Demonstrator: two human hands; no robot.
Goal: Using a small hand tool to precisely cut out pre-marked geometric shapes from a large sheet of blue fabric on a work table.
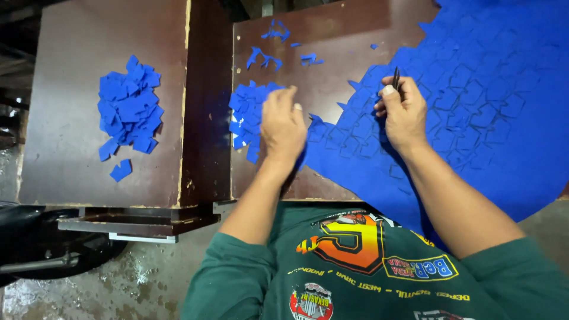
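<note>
The left hand [283,121], fingers curled with its hold unclear, hovers just left of the blue sheet [474,106] that runs rightward beneath the right hand [403,109], which grips a thin dark tool [396,77].

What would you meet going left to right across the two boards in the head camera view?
Pile of blue cut pieces on the left board → dark gap between the boards → second pile of blue pieces → left hand → right hand holding a thin dark tool → big blue sheet.
</note>
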